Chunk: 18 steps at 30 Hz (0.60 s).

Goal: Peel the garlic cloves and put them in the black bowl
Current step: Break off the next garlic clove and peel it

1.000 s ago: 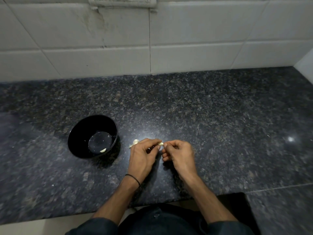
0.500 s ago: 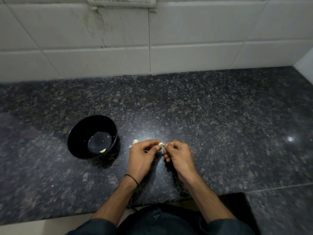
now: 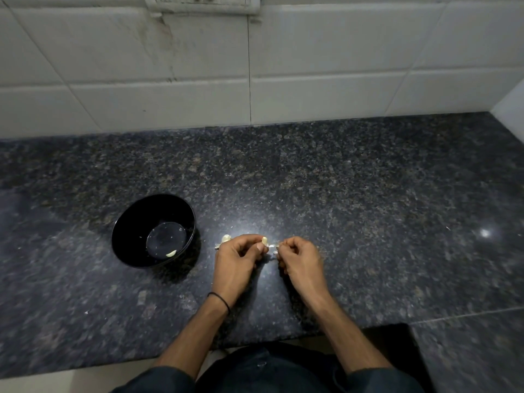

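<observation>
Garlic clove [image 3: 264, 240] is pinched in the left hand [image 3: 236, 260]; the right hand [image 3: 302, 260] pinches its skin [image 3: 272, 246]. Left of both hands, the black bowl [image 3: 126, 236] holds a peeled clove [image 3: 171, 253]; more garlic [image 3: 225, 239] lies just beyond the left hand.

Dark speckled stone surface [image 3: 340, 180], black bowl [image 3: 133, 222] standing upright on its left part, small pale garlic piece [image 3: 225, 239] lying near the bowl's right side, tiny pale flecks [image 3: 86, 312] scattered about.

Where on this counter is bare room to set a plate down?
Right of the right hand the counter is bare to the corner; so is the strip along the wall. Crowded: bowl, garlic scraps, left hand pinching the clove, right its peel.
</observation>
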Each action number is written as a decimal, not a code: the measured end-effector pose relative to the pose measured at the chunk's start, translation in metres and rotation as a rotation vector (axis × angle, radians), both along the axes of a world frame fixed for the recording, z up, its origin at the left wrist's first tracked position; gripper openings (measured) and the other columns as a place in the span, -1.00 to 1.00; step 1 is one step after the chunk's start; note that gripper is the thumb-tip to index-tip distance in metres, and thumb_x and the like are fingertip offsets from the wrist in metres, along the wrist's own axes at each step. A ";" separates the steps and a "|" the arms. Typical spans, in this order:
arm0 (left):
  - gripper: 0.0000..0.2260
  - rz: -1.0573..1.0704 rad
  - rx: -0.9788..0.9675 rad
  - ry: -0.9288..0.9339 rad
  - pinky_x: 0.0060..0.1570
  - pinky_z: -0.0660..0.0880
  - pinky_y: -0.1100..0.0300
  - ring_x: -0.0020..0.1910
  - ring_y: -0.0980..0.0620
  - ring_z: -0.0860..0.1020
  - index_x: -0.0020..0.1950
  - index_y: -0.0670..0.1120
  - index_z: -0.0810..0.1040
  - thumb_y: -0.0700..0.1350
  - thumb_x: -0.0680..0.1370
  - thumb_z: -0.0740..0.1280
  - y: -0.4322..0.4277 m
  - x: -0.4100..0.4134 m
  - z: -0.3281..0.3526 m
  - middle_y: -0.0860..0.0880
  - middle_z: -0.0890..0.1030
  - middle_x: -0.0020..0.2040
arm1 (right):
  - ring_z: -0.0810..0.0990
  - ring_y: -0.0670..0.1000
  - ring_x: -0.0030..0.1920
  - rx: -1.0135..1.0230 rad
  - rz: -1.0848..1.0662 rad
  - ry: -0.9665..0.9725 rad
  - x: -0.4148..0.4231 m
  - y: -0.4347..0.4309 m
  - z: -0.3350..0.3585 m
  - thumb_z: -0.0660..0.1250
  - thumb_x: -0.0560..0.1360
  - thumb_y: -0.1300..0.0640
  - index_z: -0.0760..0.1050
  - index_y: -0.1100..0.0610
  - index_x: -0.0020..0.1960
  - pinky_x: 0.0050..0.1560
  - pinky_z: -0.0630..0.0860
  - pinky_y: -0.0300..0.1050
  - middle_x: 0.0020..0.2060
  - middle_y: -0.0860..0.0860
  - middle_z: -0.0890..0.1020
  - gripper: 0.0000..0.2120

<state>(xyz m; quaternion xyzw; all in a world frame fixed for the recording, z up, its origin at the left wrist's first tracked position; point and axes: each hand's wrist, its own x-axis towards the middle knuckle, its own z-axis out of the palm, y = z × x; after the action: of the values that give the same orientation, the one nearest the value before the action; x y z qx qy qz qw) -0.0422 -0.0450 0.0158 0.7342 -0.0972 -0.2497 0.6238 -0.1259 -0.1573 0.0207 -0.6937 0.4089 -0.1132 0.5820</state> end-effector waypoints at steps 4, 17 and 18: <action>-0.84 -0.019 -0.002 0.008 -0.25 0.48 0.40 -0.27 0.19 0.64 0.02 -0.12 0.68 -0.32 0.60 0.34 0.000 0.000 0.000 -0.01 0.72 -0.24 | 0.48 -0.22 -0.41 -0.174 0.060 0.035 0.001 -0.001 0.005 0.35 0.52 0.15 0.56 0.09 -0.23 -0.35 0.38 -0.32 -0.41 -0.09 0.59 -0.85; -0.79 -0.091 0.041 -0.129 0.09 0.59 0.17 0.00 0.08 0.68 0.04 -0.01 0.70 -0.27 0.62 0.31 0.001 0.002 -0.004 0.08 0.73 -0.06 | 0.63 -0.19 -0.17 -0.067 0.078 -0.060 0.009 0.005 0.006 0.46 0.53 0.01 0.57 0.06 0.01 -0.16 0.51 -0.39 -0.15 -0.06 0.68 -0.85; -0.79 -0.100 0.052 -0.149 0.09 0.59 0.17 0.01 0.12 0.68 0.05 -0.03 0.71 -0.27 0.62 0.32 0.000 0.003 -0.004 0.10 0.73 -0.05 | 0.64 -0.17 -0.19 -0.036 0.082 -0.064 0.010 0.006 0.006 0.48 0.50 -0.01 0.57 0.07 0.00 -0.17 0.53 -0.35 -0.17 -0.04 0.69 -0.81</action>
<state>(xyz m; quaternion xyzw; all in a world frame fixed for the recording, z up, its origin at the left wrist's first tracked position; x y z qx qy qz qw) -0.0397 -0.0448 0.0120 0.7608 -0.1735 -0.2279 0.5824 -0.1162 -0.1509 0.0264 -0.7161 0.3592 -0.1189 0.5865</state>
